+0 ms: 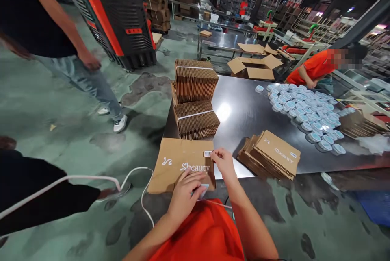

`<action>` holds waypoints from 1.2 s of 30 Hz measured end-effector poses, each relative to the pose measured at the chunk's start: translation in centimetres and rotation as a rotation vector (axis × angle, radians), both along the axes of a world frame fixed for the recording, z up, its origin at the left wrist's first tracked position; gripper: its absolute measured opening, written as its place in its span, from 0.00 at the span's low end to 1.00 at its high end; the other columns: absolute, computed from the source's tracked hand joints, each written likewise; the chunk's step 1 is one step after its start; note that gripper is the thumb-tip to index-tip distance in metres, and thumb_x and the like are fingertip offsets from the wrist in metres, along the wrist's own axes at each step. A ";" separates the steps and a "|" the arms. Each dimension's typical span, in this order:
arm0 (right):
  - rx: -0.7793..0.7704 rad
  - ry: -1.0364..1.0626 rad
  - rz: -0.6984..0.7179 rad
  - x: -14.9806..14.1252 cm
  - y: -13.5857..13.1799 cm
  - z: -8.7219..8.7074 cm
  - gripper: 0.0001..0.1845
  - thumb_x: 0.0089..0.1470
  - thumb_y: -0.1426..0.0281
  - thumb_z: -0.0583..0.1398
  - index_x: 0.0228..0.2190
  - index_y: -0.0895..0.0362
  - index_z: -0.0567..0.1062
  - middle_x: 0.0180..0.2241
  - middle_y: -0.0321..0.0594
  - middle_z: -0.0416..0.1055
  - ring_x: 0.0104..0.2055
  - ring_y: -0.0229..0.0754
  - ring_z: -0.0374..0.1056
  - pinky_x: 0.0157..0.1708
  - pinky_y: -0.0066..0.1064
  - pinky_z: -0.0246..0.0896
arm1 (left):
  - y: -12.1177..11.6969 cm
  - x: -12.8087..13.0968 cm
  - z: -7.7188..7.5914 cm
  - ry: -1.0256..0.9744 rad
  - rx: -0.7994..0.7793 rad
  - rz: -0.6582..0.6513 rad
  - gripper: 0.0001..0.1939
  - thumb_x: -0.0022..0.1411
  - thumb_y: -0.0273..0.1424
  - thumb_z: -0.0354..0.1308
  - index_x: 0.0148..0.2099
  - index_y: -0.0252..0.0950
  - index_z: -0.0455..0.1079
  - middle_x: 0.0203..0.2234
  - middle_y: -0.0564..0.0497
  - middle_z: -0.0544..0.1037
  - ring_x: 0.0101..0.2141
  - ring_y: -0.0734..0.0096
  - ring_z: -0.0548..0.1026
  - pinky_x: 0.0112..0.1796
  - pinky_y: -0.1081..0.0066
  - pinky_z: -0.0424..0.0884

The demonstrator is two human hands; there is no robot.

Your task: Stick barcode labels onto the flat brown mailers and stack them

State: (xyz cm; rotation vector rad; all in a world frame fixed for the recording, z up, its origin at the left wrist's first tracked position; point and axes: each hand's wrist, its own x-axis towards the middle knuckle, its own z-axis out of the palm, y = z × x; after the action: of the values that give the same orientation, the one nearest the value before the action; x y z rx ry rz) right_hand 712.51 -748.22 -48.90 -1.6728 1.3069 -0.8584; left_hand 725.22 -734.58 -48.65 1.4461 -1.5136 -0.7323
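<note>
– Warehouse floor, stained green, with a steel table (243, 106) across the head view's centre and right. Where's the carton?
– Flat carton (173, 153), lower centre, print up.
– And the hands?
– Right hand (224, 162): fingertips pinched at the right end of a small barcode label (207, 153) on it. Left hand (188, 190): palm down on the carton, thumb against a pale-blue item (204, 187); whether gripped, I can't tell.
– How far along?
– This label looks nearly placed, I'd judge. Centre right, the pile's (269, 155) top carton bears 1; those beneath are hidden. Above centre, 2 strapped bundles (197, 119) probably remain.
</note>
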 end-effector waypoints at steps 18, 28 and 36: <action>-0.207 0.494 -0.094 1.8 0.6 1.1 0.18 0.45 0.59 0.64 0.15 0.54 0.64 0.20 0.37 0.64 0.23 0.38 0.56 0.25 0.30 0.45 | 0.4 -0.2 -0.4 -0.031 -0.002 0.023 0.09 0.60 0.28 0.56 0.29 0.41 0.75 0.41 0.48 0.82 0.48 0.59 0.77 0.59 0.44 0.57; -0.137 0.133 -0.170 -0.2 1.8 -0.1 0.14 0.55 0.61 0.53 0.36 0.57 0.69 0.27 0.38 0.69 0.29 0.42 0.66 0.32 0.32 0.59 | 1.1 0.8 0.6 0.145 0.035 0.030 0.14 0.61 0.32 0.54 0.24 0.39 0.72 0.43 0.46 0.82 0.47 0.59 0.77 0.59 0.50 0.60; -0.230 0.371 -0.129 0.7 6.6 0.5 0.18 0.52 0.65 0.59 0.45 0.57 0.73 0.42 0.50 0.66 0.46 0.53 0.63 0.48 0.45 0.59 | 1.8 4.7 -0.8 0.022 0.040 0.545 0.13 0.57 0.41 0.57 0.25 0.40 0.73 0.58 0.48 0.70 0.65 0.46 0.49 0.62 0.42 0.43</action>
State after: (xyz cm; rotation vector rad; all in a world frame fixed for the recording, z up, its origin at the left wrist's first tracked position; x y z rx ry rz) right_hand 713.17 -741.58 -48.38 -2.0158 1.6301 -0.8232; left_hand 729.91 -732.77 -49.50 1.7677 -1.0149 -0.4422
